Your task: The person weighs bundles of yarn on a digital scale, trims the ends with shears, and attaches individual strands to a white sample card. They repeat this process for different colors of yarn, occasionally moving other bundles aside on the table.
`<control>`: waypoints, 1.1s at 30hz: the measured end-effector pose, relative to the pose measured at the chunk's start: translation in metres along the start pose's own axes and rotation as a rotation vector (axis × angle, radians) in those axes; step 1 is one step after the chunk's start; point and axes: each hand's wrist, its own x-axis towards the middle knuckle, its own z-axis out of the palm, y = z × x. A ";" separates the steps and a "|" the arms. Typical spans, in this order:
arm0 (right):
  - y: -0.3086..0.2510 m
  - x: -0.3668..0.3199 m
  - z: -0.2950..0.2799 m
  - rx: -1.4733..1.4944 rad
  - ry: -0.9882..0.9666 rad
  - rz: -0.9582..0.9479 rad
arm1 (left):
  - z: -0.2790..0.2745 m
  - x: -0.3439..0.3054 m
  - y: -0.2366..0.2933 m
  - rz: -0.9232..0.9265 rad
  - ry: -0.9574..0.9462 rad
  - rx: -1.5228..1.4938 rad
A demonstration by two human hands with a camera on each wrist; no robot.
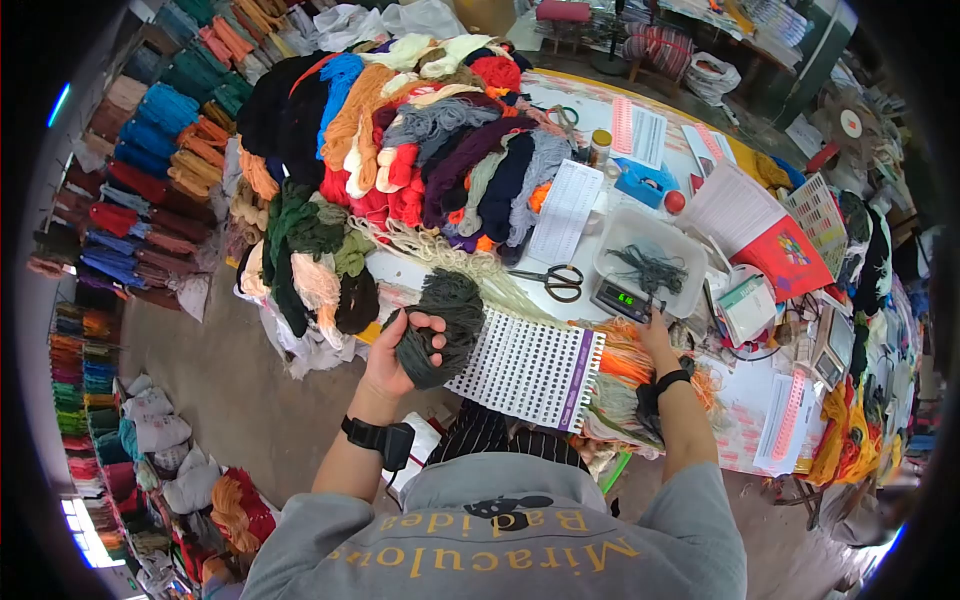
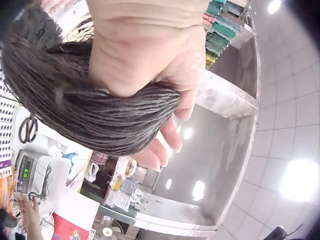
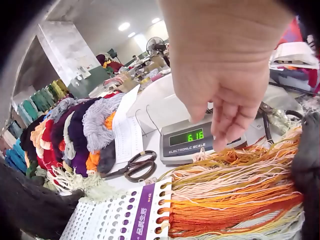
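The left hand (image 1: 393,352) grips a thick dark grey-green yarn skein (image 1: 440,325), its fingers curled round it; in the left wrist view the skein (image 2: 100,120) drapes across the palm of the hand (image 2: 150,65). At the front of an electronic scale (image 1: 622,300), the right hand (image 1: 657,340) has its fingers relaxed, holding nothing visible. In the right wrist view the hand (image 3: 225,100) hangs over the right part of the scale (image 3: 175,157), beside its green display. A clear plastic tub (image 1: 655,225) with a small tangle of dark yarn (image 1: 650,268) sits on the scale.
A white punched card (image 1: 525,370) lies at the near edge, with orange yarn strands (image 3: 235,190) beside it. Black scissors (image 1: 562,283) lie left of the scale. Piled colourful skeins (image 1: 400,130) cover the table's left part. Papers (image 1: 565,210) and a red booklet (image 1: 790,255) lie around the tub.
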 end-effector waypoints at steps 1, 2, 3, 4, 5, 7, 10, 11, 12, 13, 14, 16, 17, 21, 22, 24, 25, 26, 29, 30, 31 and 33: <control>-0.001 0.002 0.001 0.003 -0.009 -0.003 | 0.001 -0.001 0.000 -0.009 0.007 0.000; -0.001 0.004 0.000 -0.017 -0.031 -0.016 | -0.001 -0.002 -0.001 -0.017 -0.010 -0.015; -0.003 0.003 0.001 -0.037 -0.052 -0.026 | -0.001 -0.003 -0.001 -0.016 -0.003 -0.012; -0.004 0.002 0.000 -0.078 -0.046 0.002 | 0.000 -0.003 -0.002 -0.024 0.020 0.000; -0.005 -0.001 -0.001 -0.079 -0.049 0.001 | 0.001 -0.002 -0.003 -0.030 0.041 0.009; -0.019 -0.006 -0.007 -0.198 0.081 -0.086 | 0.008 0.002 -0.008 -0.045 0.017 -0.006; -0.086 -0.034 -0.040 -0.317 0.250 -0.158 | 0.011 0.009 -0.013 -0.096 -0.092 -0.066; -0.109 -0.041 -0.047 -0.321 0.249 -0.173 | 0.014 0.012 -0.016 -0.082 -0.094 -0.070; -0.129 -0.045 -0.053 -0.266 0.333 -0.336 | 0.020 0.015 -0.019 -0.094 -0.124 -0.037; -0.141 -0.043 -0.059 -0.210 0.417 -0.496 | 0.024 0.018 -0.022 -0.110 -0.156 -0.003; -0.144 -0.031 -0.056 -0.251 0.458 -0.688 | 0.028 0.020 -0.024 -0.125 -0.187 0.008; -0.229 -0.079 -0.076 0.318 -0.072 -0.338 | 0.032 0.024 -0.031 -0.139 -0.202 0.024; -0.251 -0.092 -0.073 0.424 -0.165 -0.378 | 0.035 0.026 -0.034 -0.153 -0.208 0.046; -0.331 -0.174 -0.090 0.372 -0.646 -0.375 | 0.050 0.027 -0.042 -0.179 -0.215 0.079; -0.344 -0.190 -0.095 0.276 -0.784 -0.363 | 0.053 0.025 -0.042 -0.168 -0.224 0.091; -0.351 -0.205 -0.094 0.206 -0.963 -0.384 | 0.053 0.024 -0.045 -0.159 -0.216 0.060; -0.350 -0.210 -0.094 0.168 -1.007 -0.367 | 0.051 0.024 -0.046 -0.154 -0.202 0.030; -0.344 -0.212 -0.092 0.160 -1.007 -0.372 | 0.040 0.025 -0.044 -0.168 -0.241 -0.031; -0.324 -0.203 -0.081 0.197 -0.822 -0.493 | 0.012 0.038 -0.047 -0.102 -0.467 -0.074; -0.320 -0.200 -0.078 0.211 -0.515 -0.685 | 0.018 0.035 -0.046 -0.096 -0.469 -0.074; -0.321 -0.199 -0.078 0.224 -0.197 -0.861 | 0.030 0.029 -0.045 -0.091 -0.343 0.025; -0.327 -0.205 -0.081 0.307 -0.207 -0.747 | 0.046 0.024 -0.048 -0.091 -0.219 0.124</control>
